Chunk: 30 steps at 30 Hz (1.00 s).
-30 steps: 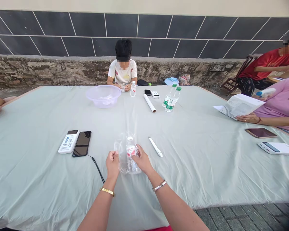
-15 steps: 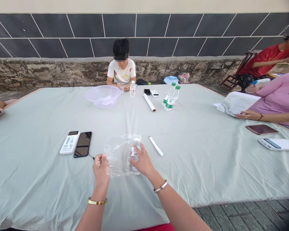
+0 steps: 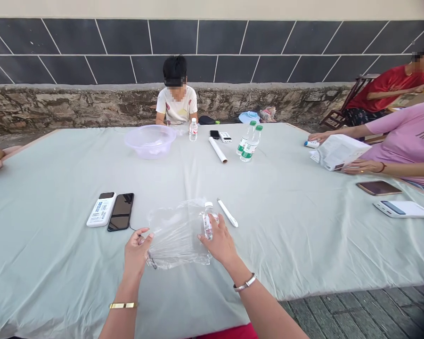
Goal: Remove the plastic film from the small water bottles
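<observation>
A sheet of clear plastic film [image 3: 178, 240] spreads over the cloth in front of me, wrinkled with pull lines. My left hand [image 3: 137, 249] has its fingers curled at the film's left edge, gripping it between thumb and fingers. At the film's right edge is a small clear water bottle [image 3: 208, 226] with a white cap and a red-and-white label. My right hand [image 3: 222, 241] holds this bottle from the right, covering its lower part. Whether the bottle stands or lies cannot be made out. A white pen-shaped tool [image 3: 227, 213] lies just beyond my right hand.
Left lie a white power bank [image 3: 101, 209] and a black phone [image 3: 121, 212]. Farther off are a purple basin [image 3: 150, 141], a white roll [image 3: 217, 149], green-capped bottles [image 3: 250, 146] and another small bottle [image 3: 193, 131]. People sit around; one at right holds a white packet [image 3: 342, 149].
My right hand has moved right with the bottle, while my left hand has shifted left and loosened its curl somewhat. The film is stretched wider. The person at right has reached a hand onto the table.
</observation>
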Each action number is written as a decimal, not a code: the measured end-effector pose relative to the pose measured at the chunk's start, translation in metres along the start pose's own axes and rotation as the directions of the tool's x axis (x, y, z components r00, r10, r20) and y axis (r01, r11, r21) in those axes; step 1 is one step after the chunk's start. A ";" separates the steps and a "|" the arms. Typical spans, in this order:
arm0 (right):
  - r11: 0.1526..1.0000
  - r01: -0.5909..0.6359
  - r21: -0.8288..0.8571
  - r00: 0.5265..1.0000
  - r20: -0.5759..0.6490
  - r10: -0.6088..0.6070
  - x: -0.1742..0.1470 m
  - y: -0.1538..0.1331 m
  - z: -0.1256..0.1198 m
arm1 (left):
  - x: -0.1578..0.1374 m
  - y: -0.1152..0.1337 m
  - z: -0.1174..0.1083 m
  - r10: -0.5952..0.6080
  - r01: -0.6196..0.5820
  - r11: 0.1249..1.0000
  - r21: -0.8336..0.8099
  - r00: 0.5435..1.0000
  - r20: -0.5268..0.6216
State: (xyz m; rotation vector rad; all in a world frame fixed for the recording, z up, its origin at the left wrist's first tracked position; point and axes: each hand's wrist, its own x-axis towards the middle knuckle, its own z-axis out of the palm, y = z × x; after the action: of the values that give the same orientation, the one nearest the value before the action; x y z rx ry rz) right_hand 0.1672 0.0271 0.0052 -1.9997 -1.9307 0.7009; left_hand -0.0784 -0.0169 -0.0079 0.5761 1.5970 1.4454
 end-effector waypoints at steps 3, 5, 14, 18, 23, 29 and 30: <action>0.999 -0.036 -0.020 0.999 -0.014 0.036 0.002 0.008 -0.005 | 0.006 -0.004 -0.008 0.024 -0.022 0.996 0.087 0.999 -0.032; 0.998 -0.066 -0.007 0.998 0.004 0.066 0.003 0.015 -0.012 | 0.009 -0.009 -0.012 0.038 -0.030 0.991 0.130 0.998 -0.054; 0.992 -0.125 -0.011 0.986 0.109 0.125 0.011 0.017 -0.028 | 0.017 0.007 -0.033 -0.015 0.021 0.995 0.097 0.998 -0.068; 0.975 -0.145 0.171 0.982 0.145 0.121 0.017 0.028 -0.030 | 0.011 0.022 -0.051 -0.095 0.063 0.958 0.279 0.990 0.102; 0.680 -0.098 0.727 0.986 0.164 -0.032 0.036 0.037 -0.032 | 0.004 0.035 -0.063 -0.198 0.111 0.909 0.401 0.963 0.184; 0.737 0.168 0.655 0.974 -0.225 -0.021 0.098 0.005 -0.014 | -0.001 0.036 -0.055 -0.189 0.082 0.913 0.400 0.953 0.237; 0.773 0.179 0.609 0.963 -0.271 -0.010 0.107 0.000 -0.011 | -0.003 0.036 -0.052 -0.197 0.082 0.910 0.406 0.948 0.249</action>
State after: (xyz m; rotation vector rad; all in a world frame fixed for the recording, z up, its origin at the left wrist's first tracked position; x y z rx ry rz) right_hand 0.1724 0.1341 -0.0020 -1.4697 -1.3796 0.8726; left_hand -0.1278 -0.0397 0.0238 0.8394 1.6612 0.8876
